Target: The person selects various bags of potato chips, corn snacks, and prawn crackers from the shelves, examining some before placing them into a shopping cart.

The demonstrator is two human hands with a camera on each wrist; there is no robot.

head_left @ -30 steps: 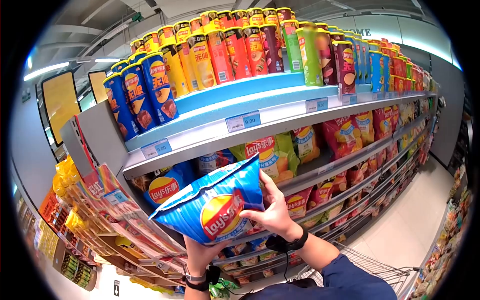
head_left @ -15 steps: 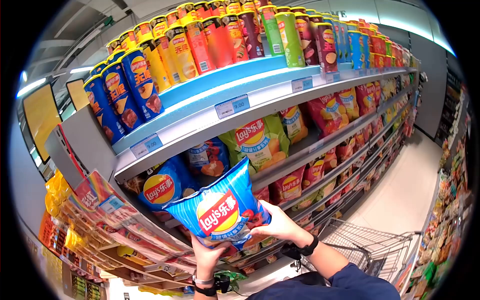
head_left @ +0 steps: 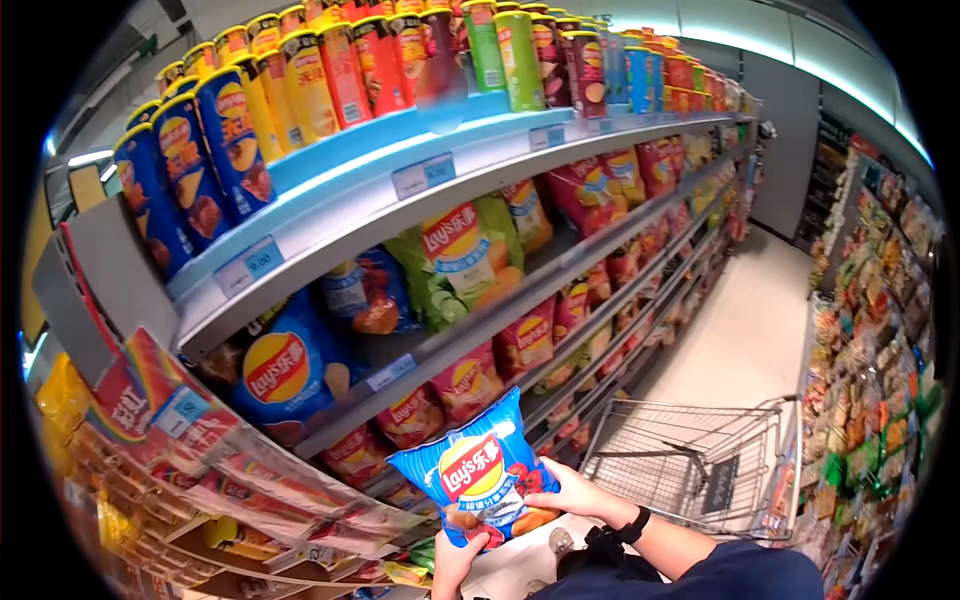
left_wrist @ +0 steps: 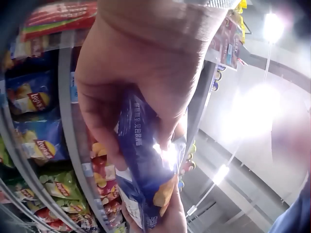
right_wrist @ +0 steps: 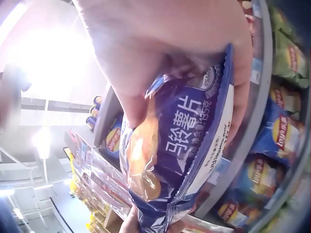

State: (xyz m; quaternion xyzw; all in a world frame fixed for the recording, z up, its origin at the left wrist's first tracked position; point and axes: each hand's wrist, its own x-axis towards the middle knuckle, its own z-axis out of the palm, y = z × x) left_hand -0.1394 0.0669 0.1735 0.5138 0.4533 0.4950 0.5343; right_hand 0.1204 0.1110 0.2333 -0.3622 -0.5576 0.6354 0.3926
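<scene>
Left hand [head_left: 456, 562] and right hand [head_left: 576, 494], both curled closed, pinch the blue chip bag [head_left: 474, 470] low; oversqueezing could burst it.

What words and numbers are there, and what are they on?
"Lay's乐事": the held chip bag, the shelved blue bag and the green bag.
"马铃薯片": the held chip bag again.
"135克": the same bag.
"9.00": the price tag under the blue cans.
Too small or blurred: most other price tags, the dark plate, and small print elsewhere.
</scene>
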